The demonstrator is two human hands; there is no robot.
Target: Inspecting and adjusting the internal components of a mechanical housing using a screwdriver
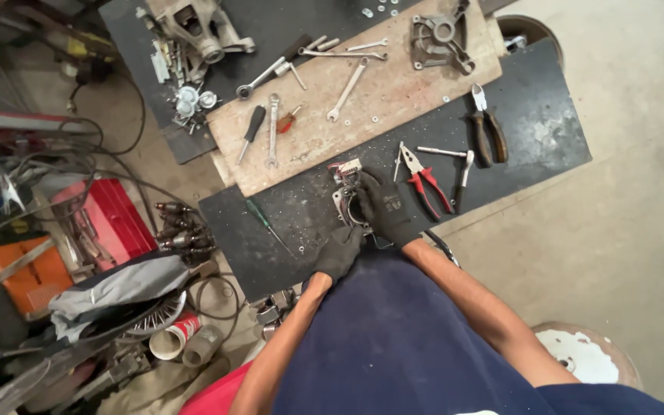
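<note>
Both my hands wear dark work gloves. My right hand (pixel 386 209) lies over a small metal machine part (pixel 345 183) with a ribbed white top, which rests on a black rubber mat (pixel 532 123). My left hand (pixel 340 252) grips the near side of the same part at the mat's front edge. Red-handled pliers (pixel 424 183) lie just right of my right hand. A green-handled screwdriver (pixel 267 223) lies on the mat to the left.
A wooden board (pixel 393 96) behind carries several wrenches, a black screwdriver (pixel 253 127) and a metal housing (pixel 441 38). Dark-handled pliers (pixel 487 127) and a small hammer (pixel 463 173) lie right. Red toolbox (pixel 109 219), cables and clutter crowd the left floor.
</note>
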